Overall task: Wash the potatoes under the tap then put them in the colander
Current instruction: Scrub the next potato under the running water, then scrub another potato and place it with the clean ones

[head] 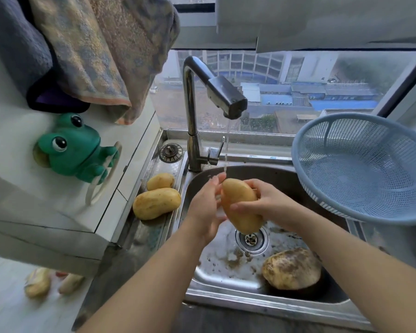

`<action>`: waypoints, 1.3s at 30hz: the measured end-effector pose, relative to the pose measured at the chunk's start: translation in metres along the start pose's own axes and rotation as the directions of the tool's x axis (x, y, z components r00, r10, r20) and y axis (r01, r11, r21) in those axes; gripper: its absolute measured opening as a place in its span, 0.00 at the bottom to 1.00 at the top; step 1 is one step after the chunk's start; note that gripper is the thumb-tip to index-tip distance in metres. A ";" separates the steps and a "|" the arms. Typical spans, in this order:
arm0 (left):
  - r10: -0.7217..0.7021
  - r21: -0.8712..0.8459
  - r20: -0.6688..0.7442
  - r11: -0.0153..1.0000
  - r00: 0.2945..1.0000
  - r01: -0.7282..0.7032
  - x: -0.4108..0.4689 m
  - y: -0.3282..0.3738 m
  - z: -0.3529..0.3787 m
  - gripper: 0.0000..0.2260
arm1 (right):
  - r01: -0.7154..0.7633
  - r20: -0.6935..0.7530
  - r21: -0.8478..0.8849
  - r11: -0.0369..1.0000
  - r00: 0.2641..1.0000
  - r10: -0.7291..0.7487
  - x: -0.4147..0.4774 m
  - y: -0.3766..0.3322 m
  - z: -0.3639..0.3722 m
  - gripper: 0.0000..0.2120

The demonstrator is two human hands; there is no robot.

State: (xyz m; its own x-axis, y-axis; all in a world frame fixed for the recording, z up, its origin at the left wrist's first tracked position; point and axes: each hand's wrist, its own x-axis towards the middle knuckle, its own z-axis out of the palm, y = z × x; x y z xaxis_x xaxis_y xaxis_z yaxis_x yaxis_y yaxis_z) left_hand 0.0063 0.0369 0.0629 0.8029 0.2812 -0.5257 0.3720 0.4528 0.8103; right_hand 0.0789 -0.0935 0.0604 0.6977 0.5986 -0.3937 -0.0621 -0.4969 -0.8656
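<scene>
A: Potato [239,207] where?
B: Above the drain [251,239], tilted, top end just under the thin stream [227,145] from the tap [226,97]. Gripped from the right by the right hand [265,200], curled round its middle. Pressed from the left by the left hand [205,205], flat and straight-fingered.
A: Best way on?
B: Probably turn it slowly in the right hand, rub lengthwise with the left palm, and raise the low end into the water too. Hold firmly; wet skin likely slippery.
A: Looks?
B: Long, smooth, yellow-tan, glistening; no obvious soil on the visible side.
A: Around it?
B: Near right in the sink [274,174], a muddy tuber [291,269], probably another potato. On the left ledge, a large yellow potato [156,204] touching a small yellow potato [161,181]. Far right, the pale blue colander [370,169], nothing visible inside.
</scene>
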 end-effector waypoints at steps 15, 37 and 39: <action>-0.272 0.271 -0.131 0.915 0.953 0.299 -0.022 -0.034 -0.066 0.24 | 0.133 0.108 -0.670 0.730 0.991 -0.081 0.027 0.010 0.069 0.28; 0.019 0.183 -0.625 0.975 0.780 0.123 -0.039 -0.032 -0.132 0.24 | 0.085 -0.046 -0.151 0.985 0.995 -0.093 0.065 0.007 0.179 0.15; 0.163 0.353 -0.629 0.931 0.760 0.093 -0.040 -0.031 -0.116 0.23 | 0.096 -0.032 -0.118 0.988 0.994 -0.101 0.063 0.011 0.170 0.11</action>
State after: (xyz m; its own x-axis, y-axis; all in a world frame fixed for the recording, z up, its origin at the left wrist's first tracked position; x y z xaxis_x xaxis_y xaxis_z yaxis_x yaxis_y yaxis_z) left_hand -0.0918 0.1098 0.0284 0.3776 0.8199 -0.4303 0.5853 0.1487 0.7971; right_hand 0.0005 0.0454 -0.0263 0.7229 0.6250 -0.2945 0.0901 -0.5078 -0.8567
